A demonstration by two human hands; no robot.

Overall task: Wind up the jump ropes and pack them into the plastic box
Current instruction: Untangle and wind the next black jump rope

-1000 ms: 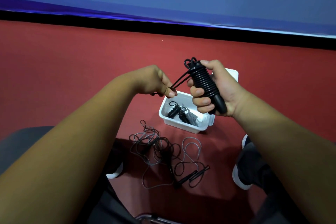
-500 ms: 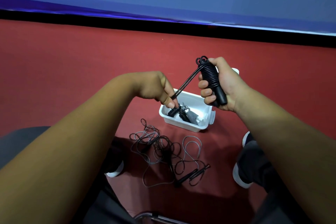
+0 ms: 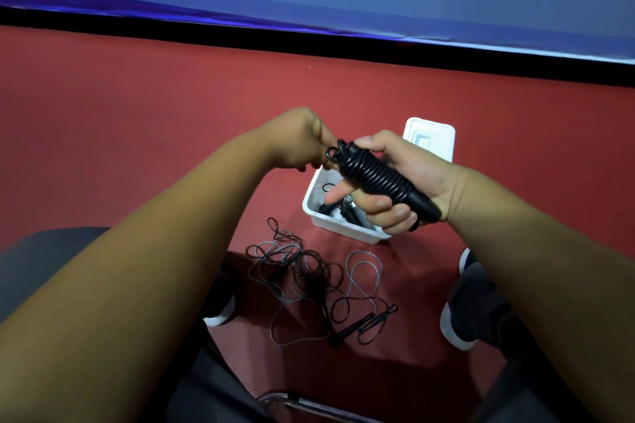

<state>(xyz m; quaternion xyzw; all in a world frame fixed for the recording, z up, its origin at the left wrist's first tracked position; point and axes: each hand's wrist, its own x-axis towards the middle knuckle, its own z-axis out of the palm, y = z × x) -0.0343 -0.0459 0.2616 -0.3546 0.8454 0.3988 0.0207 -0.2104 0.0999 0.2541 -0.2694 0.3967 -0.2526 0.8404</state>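
Note:
My right hand (image 3: pixel 409 178) grips a black jump rope bundle (image 3: pixel 378 178), the cord coiled tightly around its handles. My left hand (image 3: pixel 299 141) pinches the loose cord end at the bundle's upper tip. Both hands hover above a white plastic box (image 3: pixel 314 197) on the red floor, which holds wound ropes (image 3: pixel 338 211). Loose tangled jump ropes (image 3: pixel 309 278) with black handles (image 3: pixel 364 323) lie on the floor nearer to me.
The box's white lid (image 3: pixel 429 137) lies just behind the box. My shoes (image 3: pixel 457 323) and knees frame the tangle on both sides. A metal chair tube (image 3: pixel 309 405) shows at the bottom. A blue banner with a black base (image 3: pixel 309 38) runs along the back.
My left hand rose from near the box up to the bundle's tip, drawing the stretched cord end in. The right hand tilted the bundle flatter and moved it left and lower.

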